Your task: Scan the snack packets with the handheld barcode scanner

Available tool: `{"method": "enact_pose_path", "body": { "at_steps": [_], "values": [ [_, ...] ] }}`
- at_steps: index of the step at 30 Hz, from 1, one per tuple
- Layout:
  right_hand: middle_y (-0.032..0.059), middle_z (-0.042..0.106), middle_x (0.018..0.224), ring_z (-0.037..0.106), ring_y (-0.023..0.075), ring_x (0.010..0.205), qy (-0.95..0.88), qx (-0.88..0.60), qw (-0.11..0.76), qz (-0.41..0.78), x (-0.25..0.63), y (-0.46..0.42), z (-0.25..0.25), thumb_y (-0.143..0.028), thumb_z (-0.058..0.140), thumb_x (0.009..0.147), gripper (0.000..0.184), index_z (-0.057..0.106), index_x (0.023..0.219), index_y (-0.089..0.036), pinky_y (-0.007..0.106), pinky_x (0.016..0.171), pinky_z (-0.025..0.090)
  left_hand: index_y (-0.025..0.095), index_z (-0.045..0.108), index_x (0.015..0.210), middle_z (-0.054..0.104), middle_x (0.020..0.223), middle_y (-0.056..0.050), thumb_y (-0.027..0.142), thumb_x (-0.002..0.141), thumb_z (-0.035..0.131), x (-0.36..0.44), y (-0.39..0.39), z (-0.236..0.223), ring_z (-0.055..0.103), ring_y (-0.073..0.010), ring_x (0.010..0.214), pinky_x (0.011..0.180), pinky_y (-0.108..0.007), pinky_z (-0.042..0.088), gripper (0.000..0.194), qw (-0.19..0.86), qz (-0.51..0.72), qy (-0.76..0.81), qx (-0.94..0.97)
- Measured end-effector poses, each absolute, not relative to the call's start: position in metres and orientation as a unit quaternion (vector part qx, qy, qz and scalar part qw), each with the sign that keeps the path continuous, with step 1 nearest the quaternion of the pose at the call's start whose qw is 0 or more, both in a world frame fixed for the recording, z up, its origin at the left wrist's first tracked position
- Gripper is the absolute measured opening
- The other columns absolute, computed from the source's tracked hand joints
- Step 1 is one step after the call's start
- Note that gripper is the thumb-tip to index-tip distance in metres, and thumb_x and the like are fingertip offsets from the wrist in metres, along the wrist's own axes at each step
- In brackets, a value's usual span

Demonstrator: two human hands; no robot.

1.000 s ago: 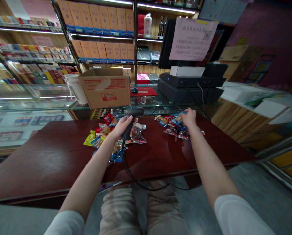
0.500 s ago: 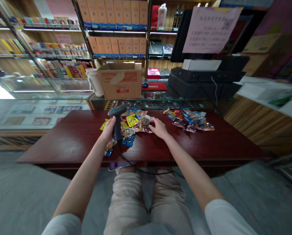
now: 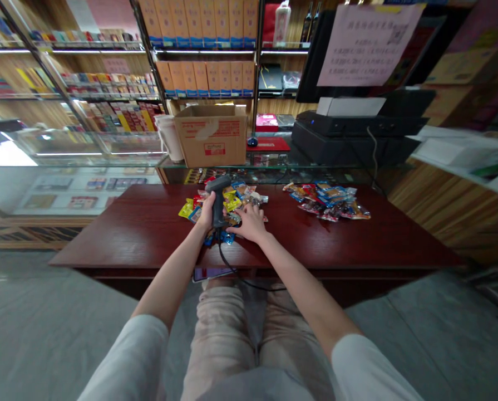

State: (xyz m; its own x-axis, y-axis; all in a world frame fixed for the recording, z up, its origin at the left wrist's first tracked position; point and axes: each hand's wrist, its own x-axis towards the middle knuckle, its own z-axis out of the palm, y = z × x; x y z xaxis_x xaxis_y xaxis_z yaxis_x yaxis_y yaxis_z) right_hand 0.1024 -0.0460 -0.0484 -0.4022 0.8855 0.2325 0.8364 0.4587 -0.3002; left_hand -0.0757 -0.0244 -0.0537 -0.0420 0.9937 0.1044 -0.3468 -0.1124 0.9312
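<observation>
My left hand (image 3: 207, 211) is shut around the grip of a black handheld barcode scanner (image 3: 217, 200), held upright over a heap of colourful snack packets (image 3: 249, 199). My right hand (image 3: 251, 224) lies on the near edge of that heap, fingers resting on the packets, and I cannot see anything gripped in it. A second heap of foil snack packets (image 3: 326, 203) lies farther right, away from both hands. The scanner's black cable (image 3: 232, 268) trails down over the front edge of the dark red wooden counter (image 3: 123, 236).
Behind the counter stand a glass display case (image 3: 85, 186), a cardboard carton (image 3: 211, 136), a white cup (image 3: 169, 136) and a black till printer (image 3: 353, 136). A phone or tablet (image 3: 211, 274) sits below the counter's front edge, by my knees.
My right hand has moved left from the heap's right side, closing on my left hand. The scanner has shifted right with my left hand, and the view has tilted slightly.
</observation>
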Motion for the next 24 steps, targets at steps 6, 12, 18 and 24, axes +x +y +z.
{"method": "enact_pose_path", "body": {
  "at_steps": [6,12,18,24],
  "values": [
    [0.0173,0.050,0.136,0.045,0.0363,0.128,-0.807,-0.566,0.130,0.106,0.092,-0.037,-0.042,-0.050,0.079,0.079,0.060,0.061,0.128,-0.021,0.048,0.101,0.035,0.014,0.067,0.091,0.060,0.054,-0.001,0.074,0.083,0.057,-0.076,-0.034,-0.047,0.052,-0.0115,0.040,0.039,-0.023,0.039,0.062,0.564,0.613,0.374,0.408],
    [0.0128,0.054,0.136,0.046,0.0326,0.128,-0.799,-0.563,0.172,0.121,0.104,-0.033,-0.046,-0.036,0.070,0.089,0.042,0.057,0.127,-0.024,0.048,0.102,0.036,0.012,0.068,0.098,0.059,0.052,0.000,0.074,0.084,0.055,-0.078,-0.041,-0.036,0.051,-0.0122,0.038,0.039,-0.024,0.041,0.065,0.562,0.597,0.404,0.407],
    [0.0152,0.046,0.145,0.043,0.0380,0.133,-0.808,-0.560,0.118,0.141,0.115,-0.036,-0.042,-0.052,0.065,0.091,0.061,0.050,0.144,-0.026,0.052,0.107,0.033,0.013,0.068,0.098,0.059,0.052,0.000,0.074,0.082,0.059,-0.067,-0.044,-0.033,0.053,-0.0133,0.040,0.041,-0.024,0.045,0.064,0.538,0.594,0.407,0.439],
    [0.0169,0.038,0.150,0.035,0.0412,0.139,-0.808,-0.566,0.075,0.147,0.108,-0.036,-0.038,-0.053,0.086,0.068,0.090,0.046,0.143,-0.025,0.054,0.109,0.031,0.014,0.067,0.092,0.060,0.052,-0.001,0.072,0.084,0.059,-0.053,-0.048,-0.036,0.055,-0.0153,0.039,0.039,-0.026,0.044,0.059,0.535,0.560,0.428,0.466]
  ]
}}
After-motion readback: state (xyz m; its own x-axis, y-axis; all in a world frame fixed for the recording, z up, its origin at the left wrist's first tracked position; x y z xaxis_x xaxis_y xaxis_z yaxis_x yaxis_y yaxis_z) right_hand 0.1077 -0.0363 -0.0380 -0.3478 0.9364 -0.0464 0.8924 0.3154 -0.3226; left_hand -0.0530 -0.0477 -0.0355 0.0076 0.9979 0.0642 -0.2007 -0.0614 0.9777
